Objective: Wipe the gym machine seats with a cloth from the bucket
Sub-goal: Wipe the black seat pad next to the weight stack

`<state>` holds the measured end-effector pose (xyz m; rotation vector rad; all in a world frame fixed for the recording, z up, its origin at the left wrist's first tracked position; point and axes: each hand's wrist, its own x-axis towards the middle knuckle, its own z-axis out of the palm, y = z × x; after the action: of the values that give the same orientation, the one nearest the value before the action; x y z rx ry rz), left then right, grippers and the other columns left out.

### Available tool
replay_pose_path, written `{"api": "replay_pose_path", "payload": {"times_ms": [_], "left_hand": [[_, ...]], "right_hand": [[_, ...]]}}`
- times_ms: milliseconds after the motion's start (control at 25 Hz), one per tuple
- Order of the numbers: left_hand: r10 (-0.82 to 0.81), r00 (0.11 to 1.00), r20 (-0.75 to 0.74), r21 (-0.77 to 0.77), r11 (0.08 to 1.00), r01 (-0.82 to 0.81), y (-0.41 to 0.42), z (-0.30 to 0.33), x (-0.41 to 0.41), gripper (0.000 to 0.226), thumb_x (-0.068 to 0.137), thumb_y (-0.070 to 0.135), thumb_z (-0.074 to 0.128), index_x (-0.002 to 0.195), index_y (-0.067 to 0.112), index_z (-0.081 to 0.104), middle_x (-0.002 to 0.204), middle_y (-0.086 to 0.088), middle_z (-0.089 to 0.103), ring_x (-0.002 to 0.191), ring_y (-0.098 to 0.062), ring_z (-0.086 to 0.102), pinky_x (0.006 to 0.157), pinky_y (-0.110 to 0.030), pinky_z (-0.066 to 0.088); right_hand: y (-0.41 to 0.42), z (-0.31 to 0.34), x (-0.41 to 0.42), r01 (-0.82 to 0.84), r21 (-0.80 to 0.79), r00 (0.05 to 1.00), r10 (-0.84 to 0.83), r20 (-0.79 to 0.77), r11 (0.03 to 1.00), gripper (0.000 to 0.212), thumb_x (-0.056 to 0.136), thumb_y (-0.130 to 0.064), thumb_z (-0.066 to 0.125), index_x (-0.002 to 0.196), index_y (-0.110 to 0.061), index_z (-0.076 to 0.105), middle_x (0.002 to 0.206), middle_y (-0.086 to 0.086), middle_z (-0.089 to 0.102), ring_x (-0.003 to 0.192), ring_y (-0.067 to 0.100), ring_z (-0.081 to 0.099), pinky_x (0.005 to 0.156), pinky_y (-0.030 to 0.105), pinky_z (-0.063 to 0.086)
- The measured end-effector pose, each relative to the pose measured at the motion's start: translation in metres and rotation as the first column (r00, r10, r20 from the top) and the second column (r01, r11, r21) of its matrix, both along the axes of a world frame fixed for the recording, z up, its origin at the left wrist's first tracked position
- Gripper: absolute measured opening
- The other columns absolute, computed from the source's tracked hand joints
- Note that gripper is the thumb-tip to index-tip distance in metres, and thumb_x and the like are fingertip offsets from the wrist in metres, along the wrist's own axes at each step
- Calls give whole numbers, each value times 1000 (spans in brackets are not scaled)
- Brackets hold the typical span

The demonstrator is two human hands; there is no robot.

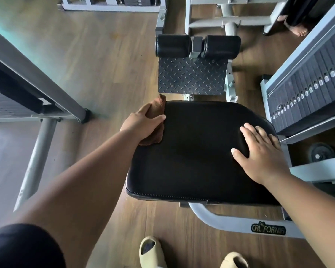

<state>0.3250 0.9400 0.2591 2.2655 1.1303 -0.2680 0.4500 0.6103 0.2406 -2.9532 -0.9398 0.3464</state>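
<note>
Head view. The only readable marking is a dark oval badge on the grey frame tube just below the near edge of the seat; it reads "CALIFORNIA" in pale letters. The white tags on the weight stack at the right are too small to read.

The black padded seat lies in the centre of the view, its stitched edge nearest to me. My left hand is at the seat's far left corner. Its fingers are curled over the brown cloth and its thumb lies along the pad's edge, so it grips the cloth against that corner. Part of the cloth sticks out beyond the fingers on the far side, and part shows beneath the palm on the near side.

My right hand rests flat on the right side of the seat, fingers straight and slightly spread, thumb pointing left. It holds nothing. The two hands are well apart, with bare pad between them.

Beyond the seat is a black checker-pattern footplate, and beyond that two black roller pads. The floor is wood-look plank. My two beige slip-on shoes stand near the frame tube at the bottom edge.
</note>
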Motion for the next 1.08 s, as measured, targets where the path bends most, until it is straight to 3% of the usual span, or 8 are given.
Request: {"api": "replay_pose_path", "payload": {"times_ms": [160, 440, 520, 600, 680, 760, 960, 1080], "left_hand": [[193, 980, 46, -64, 980, -190, -28, 0, -47, 85, 79, 74, 53, 152, 48, 17, 139, -10, 52, 120, -35, 56, 91, -39, 44], [318, 948, -18, 99, 944, -315, -108, 16, -113, 78, 88, 73, 42, 153, 44, 11, 137, -13, 48, 115, -36, 57, 74, -38, 43], [339, 941, -1, 220, 918, -331, -134, 10, -125, 73, 89, 73, 40, 152, 45, 16, 144, -12, 41, 124, -36, 48, 84, -45, 47], [331, 941, 70, 335, 881, -335, -161, 0, -133, 67, 90, 70, 38, 151, 45, 22, 156, -11, 27, 138, -37, 31, 104, -55, 39], [225, 961, 162, 417, 867, -273, -193, -14, -135, 62, 92, 66, 37, 149, 43, 30, 160, -11, 23, 146, -37, 17, 116, -61, 21], [-12, 977, 211, 520, 848, -102, -230, -29, -132, 60, 91, 63, 41, 147, 42, 36, 157, -10, 33, 148, -36, 20, 117, -64, 10], [-402, 900, 167, 713, 680, 172, -245, -43, -122, 51, 98, 61, 42, 142, 35, 51, 145, -11, 52, 137, -37, 44, 112, -63, 22], [-609, 793, 21, 787, 499, 362, -214, -32, -132, 54, 95, 62, 51, 141, 34, 53, 141, -12, 57, 130, -36, 53, 103, -58, 36]], "right_hand": [[1, -1, 0, 1, -23, 1000, -1, 15, 1000, 84, 85, -68, 15, 157, -26, 19, 167, -9, 13, 153, 15, 7, 123, 44, 8], [1, -1, 1, -29, -12, 1000, 29, 7, 1000, 83, 87, -67, 17, 157, -24, 20, 167, -5, 14, 153, 20, 9, 122, 48, 11], [0, -1, 2, -41, 1, 999, 41, 8, 999, 80, 89, -66, 21, 157, -23, 20, 167, -5, 13, 153, 21, 9, 122, 48, 11], [-1, -1, 2, -50, 14, 999, 50, 9, 999, 77, 93, -64, 25, 157, -23, 20, 167, -5, 13, 153, 21, 9, 122, 48, 10], [-2, -1, 2, -54, 32, 999, 54, 0, 998, 75, 94, -63, 27, 158, -23, 19, 168, -5, 11, 153, 20, 8, 122, 47, 9], [-3, 0, 3, -61, 48, 998, 62, -19, 997, 75, 95, -63, 27, 158, -24, 17, 168, -6, 9, 153, 20, 6, 123, 46, 7], [-6, -2, 5, -62, 89, 997, 66, -48, 994, 74, 95, -61, 25, 158, -24, 17, 168, -6, 8, 154, 19, 3, 123, 45, 4], [-7, -1, 4, -54, 96, 996, 60, -69, 994, 74, 95, -61, 24, 159, -24, 16, 168, -6, 7, 154, 19, 2, 123, 45, 2]]}}
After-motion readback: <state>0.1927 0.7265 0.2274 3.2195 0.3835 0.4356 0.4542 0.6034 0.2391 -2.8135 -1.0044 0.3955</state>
